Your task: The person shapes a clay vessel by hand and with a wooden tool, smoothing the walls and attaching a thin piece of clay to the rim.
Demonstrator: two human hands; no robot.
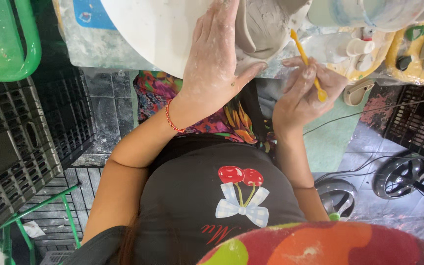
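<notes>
The left hand (217, 59) lies spread and flat, fingers together and thumb out toward three o'clock, pressed on the white round board (158, 34) and against the side of the grey clay piece (261, 27). That unfired clay form sits at twelve o'clock in the head view, on the board at the near edge of the table (94, 49), its top cut off by the frame. The right hand (305, 93), at about two o'clock from the person's chest, is closed around a slim yellow modelling tool (306, 64), pinched between thumb and fingers like a pen, the tip reaching up to the clay's lower right edge; whether the tip actually touches the surface cannot be told.

Both hands are dusted with drying clay. A red cord bracelet (172, 120) rings the left wrist.

To work the clay well here, I judge the flat left hand should brace the form so it does not shift under the tool, while the right draws the tip lightly along the wall with short strokes, the tool held at a low angle so it smooths rather than gouges. Soft clay dents easily, so pressure from the bracing thumb ought to stay gentle.

At nine o'clock stand dark plastic crates (20, 142), and a green basket (11, 44) at ten o'clock.
</notes>
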